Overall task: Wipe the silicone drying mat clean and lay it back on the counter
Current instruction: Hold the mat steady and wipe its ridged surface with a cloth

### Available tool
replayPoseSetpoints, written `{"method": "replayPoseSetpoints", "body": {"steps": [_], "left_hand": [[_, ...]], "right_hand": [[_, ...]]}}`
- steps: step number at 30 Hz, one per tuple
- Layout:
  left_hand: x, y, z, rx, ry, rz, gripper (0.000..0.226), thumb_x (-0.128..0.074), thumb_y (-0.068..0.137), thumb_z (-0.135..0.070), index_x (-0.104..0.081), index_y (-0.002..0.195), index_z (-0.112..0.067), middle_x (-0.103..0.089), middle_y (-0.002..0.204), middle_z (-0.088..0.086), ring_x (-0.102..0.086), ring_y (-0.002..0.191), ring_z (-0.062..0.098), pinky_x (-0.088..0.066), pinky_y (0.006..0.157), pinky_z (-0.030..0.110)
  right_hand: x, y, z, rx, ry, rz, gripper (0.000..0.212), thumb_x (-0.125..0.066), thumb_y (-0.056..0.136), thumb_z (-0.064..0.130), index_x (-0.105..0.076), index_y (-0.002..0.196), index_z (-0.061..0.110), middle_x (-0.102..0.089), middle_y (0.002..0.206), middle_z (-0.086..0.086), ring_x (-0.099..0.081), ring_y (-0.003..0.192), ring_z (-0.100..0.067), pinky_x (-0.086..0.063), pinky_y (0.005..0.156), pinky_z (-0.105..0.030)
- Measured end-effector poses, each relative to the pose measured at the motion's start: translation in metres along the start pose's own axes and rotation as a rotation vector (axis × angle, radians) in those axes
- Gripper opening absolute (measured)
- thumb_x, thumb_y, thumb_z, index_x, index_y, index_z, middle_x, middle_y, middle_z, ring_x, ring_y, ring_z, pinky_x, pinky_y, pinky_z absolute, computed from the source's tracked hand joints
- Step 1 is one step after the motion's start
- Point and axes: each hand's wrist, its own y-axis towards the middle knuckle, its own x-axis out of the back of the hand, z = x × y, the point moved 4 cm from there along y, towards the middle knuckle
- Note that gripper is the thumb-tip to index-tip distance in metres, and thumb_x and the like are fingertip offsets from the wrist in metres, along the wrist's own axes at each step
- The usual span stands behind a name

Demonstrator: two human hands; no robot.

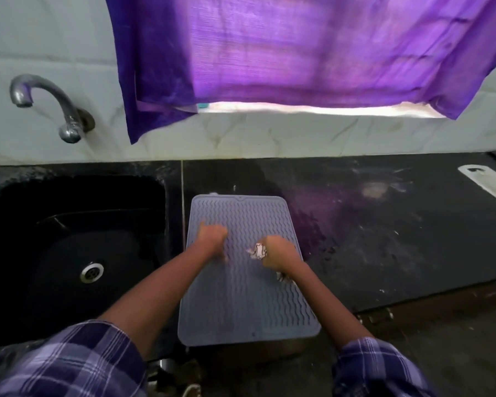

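A grey-lilac silicone drying mat (241, 293) with wavy ridges lies flat on the black counter, just right of the sink, its near edge hanging slightly over the counter front. My right hand (278, 255) grips a crumpled white patterned cloth (257, 251) and rests on the mat's right half. A further bit of the cloth pokes out under my right wrist. My left hand (211, 237) rests on the mat's left half with fingers curled under; whether it pinches anything is not visible.
A black sink (69, 253) with a metal drain lies to the left, under a curved metal tap (49, 107). The black counter (398, 239) stretches to the right with smears and crumbs. A white board (487, 181) lies at far right. A purple curtain (298, 53) hangs above.
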Motion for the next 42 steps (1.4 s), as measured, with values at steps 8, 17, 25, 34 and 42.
{"method": "replayPoseSetpoints", "body": {"steps": [8, 17, 25, 34, 42], "left_hand": [[0.015, 0.077, 0.005, 0.015, -0.055, -0.057, 0.05, -0.065, 0.086, -0.028, -0.052, 0.133, -0.014, -0.049, 0.142, 0.007, -0.038, 0.138, 0.022, -0.006, 0.12, 0.047], [0.013, 0.103, 0.006, -0.074, 0.097, 0.022, 0.086, -0.075, 0.071, -0.049, -0.043, 0.142, -0.011, -0.043, 0.147, 0.007, -0.035, 0.141, 0.021, 0.001, 0.121, 0.041], [0.008, 0.1, 0.01, -0.089, 0.118, 0.008, 0.094, -0.07, 0.07, -0.06, -0.038, 0.143, -0.01, -0.04, 0.149, 0.009, -0.035, 0.142, 0.021, 0.003, 0.122, 0.047], [0.012, 0.099, 0.01, -0.097, 0.08, 0.005, 0.084, -0.071, 0.07, -0.059, -0.047, 0.137, -0.013, -0.054, 0.136, 0.004, -0.046, 0.133, 0.017, 0.005, 0.12, 0.047], [0.015, 0.094, 0.01, -0.105, 0.122, -0.034, 0.083, -0.068, 0.072, -0.062, -0.047, 0.134, -0.012, -0.053, 0.135, 0.006, -0.047, 0.132, 0.021, 0.005, 0.12, 0.048]], "right_hand": [[0.044, 0.109, -0.004, 0.008, -0.132, -0.34, 0.032, -0.054, 0.087, 0.015, -0.065, 0.115, 0.027, -0.067, 0.117, -0.005, -0.058, 0.115, -0.027, -0.042, 0.097, -0.039], [0.014, 0.187, -0.003, 0.077, -0.242, -0.216, 0.036, -0.045, 0.095, 0.015, -0.057, 0.128, 0.024, -0.055, 0.129, -0.006, -0.048, 0.12, -0.027, -0.038, 0.099, -0.043], [-0.01, 0.117, -0.005, 0.075, -0.23, -0.105, 0.029, -0.059, 0.088, 0.027, -0.065, 0.115, 0.017, -0.066, 0.119, -0.008, -0.058, 0.114, -0.028, -0.042, 0.1, -0.039], [0.021, 0.163, 0.008, -0.053, -0.197, -0.152, 0.029, -0.053, 0.092, 0.02, -0.063, 0.119, 0.015, -0.065, 0.123, -0.011, -0.059, 0.116, -0.032, -0.046, 0.097, -0.042], [-0.017, 0.075, 0.006, 0.036, -0.272, 0.031, 0.034, -0.06, 0.088, 0.036, -0.067, 0.111, 0.013, -0.069, 0.111, -0.01, -0.064, 0.105, -0.029, -0.048, 0.093, -0.039]]}}
